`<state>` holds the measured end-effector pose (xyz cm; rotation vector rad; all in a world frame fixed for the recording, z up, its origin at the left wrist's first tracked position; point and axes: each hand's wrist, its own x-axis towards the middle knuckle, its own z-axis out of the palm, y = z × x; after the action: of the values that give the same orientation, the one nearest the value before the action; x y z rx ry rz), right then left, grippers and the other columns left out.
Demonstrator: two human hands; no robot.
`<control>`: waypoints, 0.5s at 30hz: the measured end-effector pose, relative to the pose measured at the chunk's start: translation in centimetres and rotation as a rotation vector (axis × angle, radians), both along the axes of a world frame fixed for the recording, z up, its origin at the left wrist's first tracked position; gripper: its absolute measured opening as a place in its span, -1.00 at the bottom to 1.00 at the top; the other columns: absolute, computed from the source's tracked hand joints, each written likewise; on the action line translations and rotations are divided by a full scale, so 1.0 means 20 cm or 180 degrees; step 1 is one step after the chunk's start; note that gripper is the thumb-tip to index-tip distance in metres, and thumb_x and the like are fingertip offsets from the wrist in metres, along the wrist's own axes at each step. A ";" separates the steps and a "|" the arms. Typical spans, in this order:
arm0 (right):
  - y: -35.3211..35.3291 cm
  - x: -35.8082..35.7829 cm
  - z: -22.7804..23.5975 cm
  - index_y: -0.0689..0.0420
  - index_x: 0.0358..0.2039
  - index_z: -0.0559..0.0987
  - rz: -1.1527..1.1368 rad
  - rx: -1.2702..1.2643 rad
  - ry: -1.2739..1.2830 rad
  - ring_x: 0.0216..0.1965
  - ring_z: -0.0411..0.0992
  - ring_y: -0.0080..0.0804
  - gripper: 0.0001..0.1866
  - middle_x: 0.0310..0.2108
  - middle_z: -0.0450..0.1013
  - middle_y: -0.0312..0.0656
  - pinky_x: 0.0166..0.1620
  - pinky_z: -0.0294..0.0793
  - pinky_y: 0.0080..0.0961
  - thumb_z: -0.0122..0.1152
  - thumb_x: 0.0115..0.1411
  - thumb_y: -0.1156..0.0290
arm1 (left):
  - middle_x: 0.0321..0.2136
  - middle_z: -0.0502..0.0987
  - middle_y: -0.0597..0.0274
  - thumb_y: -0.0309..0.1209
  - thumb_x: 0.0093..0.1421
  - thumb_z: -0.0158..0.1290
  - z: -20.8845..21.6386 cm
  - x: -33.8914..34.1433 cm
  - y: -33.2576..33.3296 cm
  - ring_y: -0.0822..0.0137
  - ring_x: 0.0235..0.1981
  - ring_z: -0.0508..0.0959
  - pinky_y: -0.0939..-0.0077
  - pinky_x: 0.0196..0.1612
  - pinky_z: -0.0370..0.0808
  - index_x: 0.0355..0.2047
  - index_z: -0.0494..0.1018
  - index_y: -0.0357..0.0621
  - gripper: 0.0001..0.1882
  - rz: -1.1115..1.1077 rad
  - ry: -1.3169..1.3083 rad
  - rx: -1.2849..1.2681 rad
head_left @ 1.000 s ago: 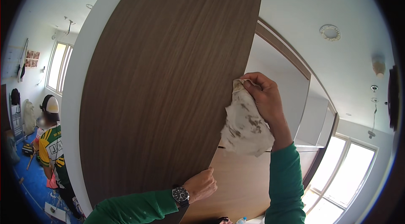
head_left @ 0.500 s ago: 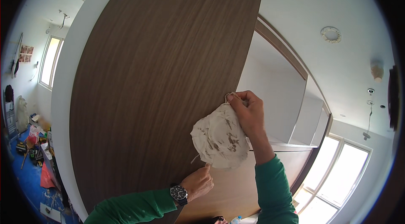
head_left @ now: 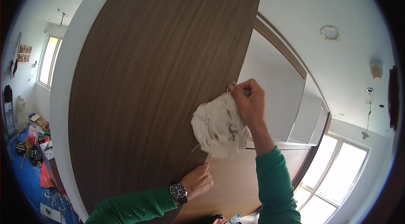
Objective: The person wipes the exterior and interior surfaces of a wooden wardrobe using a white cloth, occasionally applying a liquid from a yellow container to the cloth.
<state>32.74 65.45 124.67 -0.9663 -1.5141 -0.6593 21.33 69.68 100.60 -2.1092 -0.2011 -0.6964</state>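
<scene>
In my right hand [head_left: 252, 103], thumb and fingers pinch the top corner of a white rag [head_left: 221, 125] with brown stains. The crumpled rag hangs in front of the right edge of a tall dark wood-grain cabinet door [head_left: 156, 76] and hides part of that edge. Lower down, my left hand [head_left: 197, 182] is closed at the same edge, its fingers curled around it. A black-dialled wristwatch [head_left: 179, 190] sits on the left wrist, and both sleeves are green.
Behind the door are white cabinet compartments [head_left: 270, 97] and a lighter wood panel [head_left: 236, 182]. Below stands a water bottle [head_left: 235, 219]. Tools and bags [head_left: 33, 150] litter the blue-covered floor [head_left: 27, 177] at left. Bright windows [head_left: 337, 169] are at right.
My right hand has moved slightly upward with the rag, which now hangs higher and clear of my left hand. The left hand stays at the door edge.
</scene>
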 end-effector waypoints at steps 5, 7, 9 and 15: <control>-0.07 -0.05 0.26 0.29 -0.35 0.59 -0.0299 0.0356 -0.0596 -0.40 0.59 -0.06 -0.72 -0.48 0.58 0.09 -0.26 0.53 -0.28 0.40 0.18 0.30 | -0.78 0.50 0.33 -0.31 0.09 0.11 0.00 0.01 0.00 0.39 -0.67 0.48 0.38 -0.06 0.33 -0.75 0.55 0.12 -0.73 0.0078 0.0146 -0.0123; -0.09 -0.07 0.24 0.29 -0.35 0.59 -0.0351 0.0260 -0.0839 -0.37 0.61 0.01 -0.74 -0.46 0.59 0.10 -0.24 0.55 -0.26 0.38 0.19 0.32 | -0.79 0.50 0.32 -0.31 0.09 0.11 0.00 0.00 -0.01 0.39 -0.67 0.48 0.38 -0.07 0.33 -0.76 0.55 0.12 -0.73 0.0062 0.0090 -0.0108; -0.10 -0.04 0.17 0.30 -0.34 0.59 -0.0304 0.0053 -0.1042 -0.35 0.62 0.07 -0.76 -0.44 0.60 0.12 -0.23 0.56 -0.25 0.37 0.19 0.35 | -0.79 0.50 0.32 -0.31 0.08 0.12 0.01 -0.02 -0.04 0.38 -0.67 0.48 0.37 -0.08 0.33 -0.76 0.55 0.12 -0.73 0.0054 0.0054 -0.0086; -0.10 -0.06 0.32 0.27 -0.34 0.59 -0.0398 0.0427 -0.1072 -0.35 0.62 0.07 -0.81 -0.43 0.60 0.10 -0.24 0.57 -0.25 0.38 0.17 0.42 | -0.79 0.50 0.33 -0.31 0.09 0.10 0.01 0.00 -0.05 0.37 -0.66 0.48 0.37 -0.07 0.33 -0.76 0.55 0.12 -0.73 -0.0001 0.0027 -0.0071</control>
<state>31.62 63.52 131.06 -0.8827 -1.6853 -1.0413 21.26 68.76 100.74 -2.1330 -0.2048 -0.6883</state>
